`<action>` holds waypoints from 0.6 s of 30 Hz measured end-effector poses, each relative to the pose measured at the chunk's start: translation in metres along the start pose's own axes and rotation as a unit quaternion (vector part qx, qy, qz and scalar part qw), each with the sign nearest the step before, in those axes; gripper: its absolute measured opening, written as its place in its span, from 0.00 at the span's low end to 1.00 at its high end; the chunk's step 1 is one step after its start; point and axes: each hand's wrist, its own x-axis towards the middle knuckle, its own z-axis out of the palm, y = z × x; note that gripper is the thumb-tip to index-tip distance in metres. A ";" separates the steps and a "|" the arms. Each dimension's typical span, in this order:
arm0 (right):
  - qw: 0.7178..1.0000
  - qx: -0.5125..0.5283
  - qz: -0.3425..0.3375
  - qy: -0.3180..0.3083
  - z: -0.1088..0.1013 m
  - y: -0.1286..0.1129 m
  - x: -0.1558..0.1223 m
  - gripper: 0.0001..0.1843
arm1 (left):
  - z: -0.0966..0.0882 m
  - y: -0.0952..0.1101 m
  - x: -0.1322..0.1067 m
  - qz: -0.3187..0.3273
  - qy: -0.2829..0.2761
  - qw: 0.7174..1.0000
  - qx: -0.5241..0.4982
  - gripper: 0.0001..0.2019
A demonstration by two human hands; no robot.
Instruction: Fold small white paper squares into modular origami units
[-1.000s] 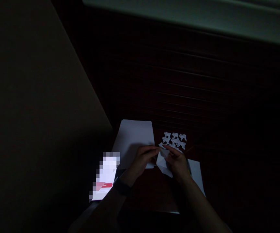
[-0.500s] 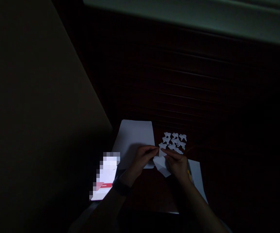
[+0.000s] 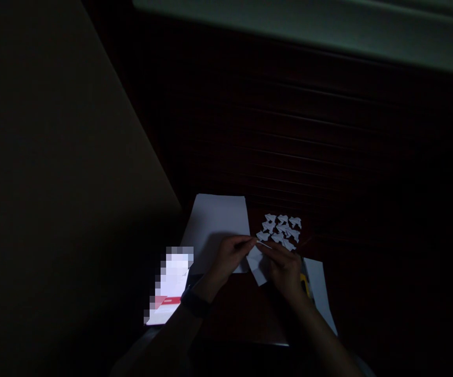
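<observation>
In a dim room, both my hands pinch a small white piece of paper [image 3: 256, 262] over a dark table. My left hand [image 3: 228, 258], with a dark band on the wrist, grips its upper left edge between fingertips. My right hand [image 3: 283, 267] holds the right side, fingers closed on it. Just beyond the fingers lies a cluster of several small folded white paper shapes [image 3: 281, 230].
A white sheet [image 3: 214, 220] lies behind my left hand and another white sheet [image 3: 318, 293] under my right forearm, with a yellow object [image 3: 306, 285] on it. A lit phone screen [image 3: 169, 288] glows at the left. A dark slatted wall rises behind.
My right hand has shifted slightly left and the held paper piece shows less below the hands; the fingers have drawn closer together on it.
</observation>
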 end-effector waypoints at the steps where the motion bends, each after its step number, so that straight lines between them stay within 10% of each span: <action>1: 1.000 -0.002 -0.004 0.004 0.001 0.000 0.000 0.28 | 0.000 -0.001 0.001 0.001 0.003 1.000 0.000 0.12; 12: 0.998 0.041 0.040 -0.025 0.006 -0.017 0.007 0.15 | 0.001 -0.012 0.006 0.058 0.052 0.989 0.124 0.10; 18: 0.982 0.097 0.147 0.075 0.011 -0.006 0.009 0.06 | 0.005 -0.008 0.003 0.075 0.011 0.986 0.149 0.12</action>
